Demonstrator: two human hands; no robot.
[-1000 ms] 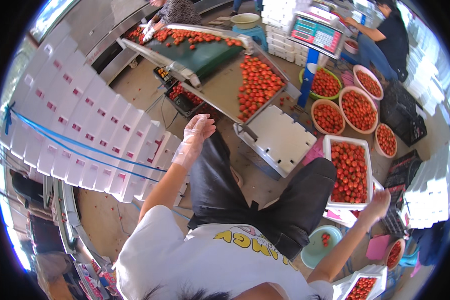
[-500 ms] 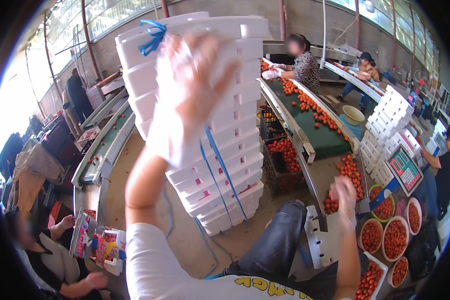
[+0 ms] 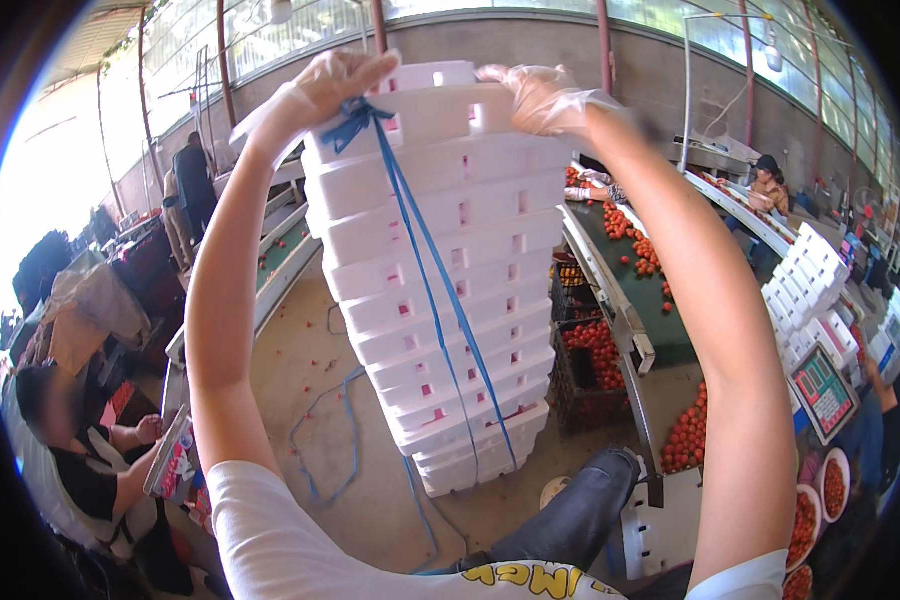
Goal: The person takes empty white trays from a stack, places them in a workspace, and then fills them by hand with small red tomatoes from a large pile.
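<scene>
A tall stack of white foam crates [image 3: 440, 240] stands upright on the floor in front of me, with pink-red showing through the slots. Blue twine [image 3: 422, 250] runs down its front face from a knot at the upper left. My left hand [image 3: 342, 88], in a clear plastic glove, closes around the top left corner beside that knot. At the top right corner my right hand [image 3: 542, 98], gloved the same way, grips the upper crate edge. The far-side fingertips of both hands are partly hidden.
A green conveyor belt [image 3: 660, 318] carrying tomatoes runs on the right, next to dark crates of tomatoes [image 3: 595, 360]. Loose twine [image 3: 355, 430] lies on the floor. A scale display [image 3: 823, 395] stands at right; a seated person [image 3: 90, 460] works at left.
My left hand has moved from before the stack to its top left corner. My right hand has risen from the lower right to the top right corner. The view has tilted up.
</scene>
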